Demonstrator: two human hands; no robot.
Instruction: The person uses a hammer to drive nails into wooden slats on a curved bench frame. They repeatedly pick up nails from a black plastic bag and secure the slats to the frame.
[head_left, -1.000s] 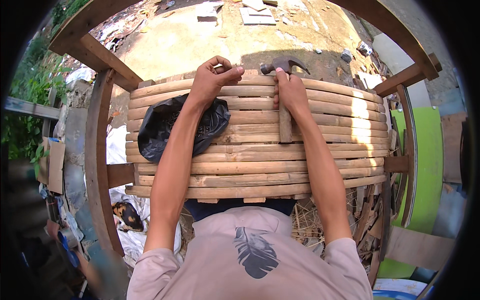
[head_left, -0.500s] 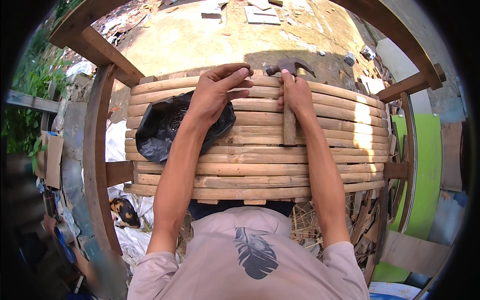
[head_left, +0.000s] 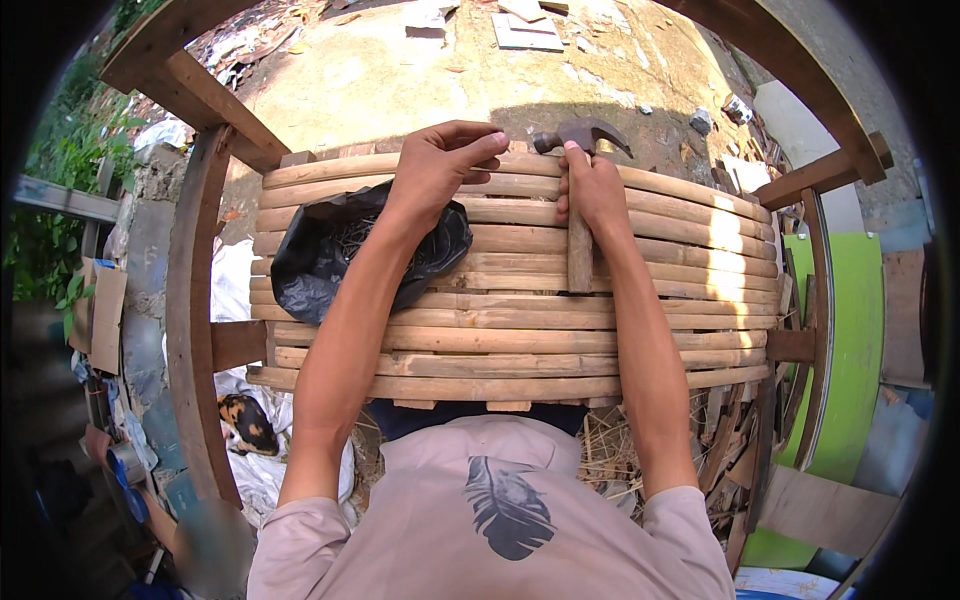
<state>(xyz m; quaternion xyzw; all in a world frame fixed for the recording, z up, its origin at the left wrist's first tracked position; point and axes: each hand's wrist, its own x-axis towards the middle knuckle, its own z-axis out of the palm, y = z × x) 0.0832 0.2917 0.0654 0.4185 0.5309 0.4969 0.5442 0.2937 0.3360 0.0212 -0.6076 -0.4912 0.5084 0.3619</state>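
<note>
"Head view: what are the 2 hands doing?"

"I see the left hand with thumb and forefinger pressed together; I can't tell whether they pinch anything. The right hand has its grip round the wooden-handled, dark-headed claw hammer above the tan bamboo bench."

"Progress?"

"Slats lie in rows; fastenings are too small to tell. Thin metal nails remain in the black plastic bag."

Left hand in a pinch, right hand in a curled grip, forearms outstretched
</note>
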